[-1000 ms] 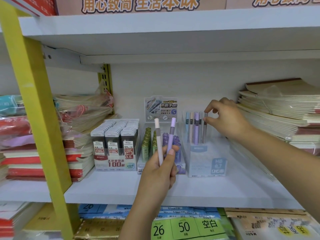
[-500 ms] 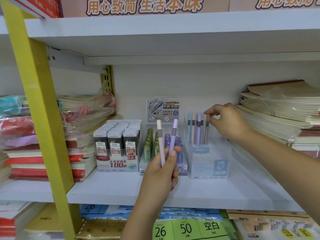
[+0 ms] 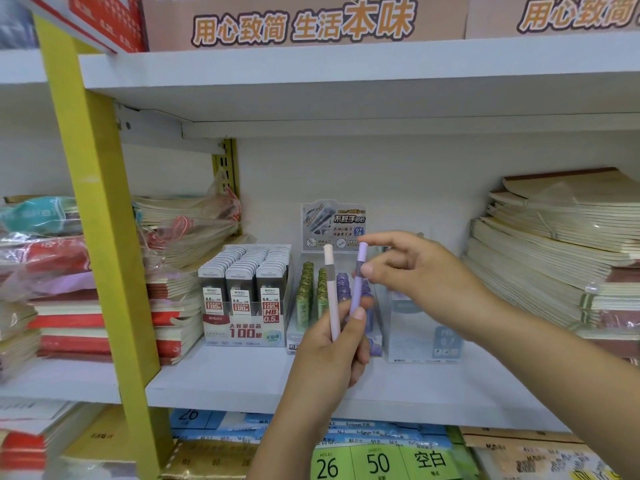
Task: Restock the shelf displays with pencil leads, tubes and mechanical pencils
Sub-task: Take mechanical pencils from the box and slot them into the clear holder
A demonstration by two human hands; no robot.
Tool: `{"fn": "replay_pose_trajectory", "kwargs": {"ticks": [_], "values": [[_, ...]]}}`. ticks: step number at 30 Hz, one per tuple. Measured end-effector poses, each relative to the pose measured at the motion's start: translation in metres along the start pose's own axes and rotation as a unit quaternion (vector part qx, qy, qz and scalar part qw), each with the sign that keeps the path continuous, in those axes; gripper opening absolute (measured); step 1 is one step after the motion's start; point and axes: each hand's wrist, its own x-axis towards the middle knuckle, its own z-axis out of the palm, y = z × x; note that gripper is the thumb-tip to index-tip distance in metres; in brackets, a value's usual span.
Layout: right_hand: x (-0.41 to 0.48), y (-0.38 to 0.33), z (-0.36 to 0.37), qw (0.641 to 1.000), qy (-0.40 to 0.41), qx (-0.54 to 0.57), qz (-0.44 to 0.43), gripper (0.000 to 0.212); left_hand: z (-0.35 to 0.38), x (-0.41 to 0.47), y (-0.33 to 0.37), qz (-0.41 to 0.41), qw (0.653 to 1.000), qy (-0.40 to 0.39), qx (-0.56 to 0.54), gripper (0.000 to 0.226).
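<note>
So the left hand (image 3: 332,351) has its fingers curled round a pink pencil (image 3: 331,299) and a purple pencil (image 3: 356,289), upright before the shelf (image 3: 242,379). The right hand (image 3: 426,271) fingers pinch the purple pencil's top.

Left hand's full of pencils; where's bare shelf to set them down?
Bare: the shelf board's front strip, ahead of the lead-refill box and tube display. Also the patch between the clear pencil display and right notebook stack, though the right arm crosses it. Crowded: the three displays stand side by side, left notebook stack close beside them.
</note>
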Motion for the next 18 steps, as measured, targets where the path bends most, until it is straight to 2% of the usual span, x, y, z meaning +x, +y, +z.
{"fn": "replay_pose_trajectory", "kwargs": {"ticks": [3, 6, 9, 11, 13, 16, 18], "values": [[0.003, -0.002, 0.001, 0.998, 0.054, 0.036, 0.012, 0.022, 0.001, 0.001, 0.000, 0.004, 1.000, 0.005, 0.016, 0.019], [0.009, -0.007, -0.015, 0.979, 0.191, 0.073, -0.022, 0.023, 0.001, 0.002, -0.002, 0.013, 0.999, 0.025, 0.033, 0.018], [0.013, -0.009, -0.042, 0.954, 0.285, 0.007, -0.091, 0.026, 0.001, 0.004, -0.005, 0.021, 0.998, 0.044, 0.038, 0.014], [0.016, -0.002, -0.052, 0.950, 0.280, -0.099, -0.099, 0.023, 0.002, 0.005, -0.007, 0.022, 0.997, 0.053, 0.045, 0.017], [0.019, 0.009, -0.054, 0.949, 0.236, -0.192, -0.080, 0.021, 0.002, 0.005, -0.008, 0.021, 0.997, 0.059, 0.049, 0.022], [0.022, 0.025, -0.053, 0.956, 0.170, -0.233, -0.054, 0.024, 0.003, 0.005, -0.009, 0.023, 0.996, 0.064, 0.063, 0.024], [0.022, 0.033, -0.053, 0.955, 0.153, -0.249, -0.051, 0.027, 0.003, 0.005, -0.009, 0.022, 0.996, 0.063, 0.061, 0.024]]}}
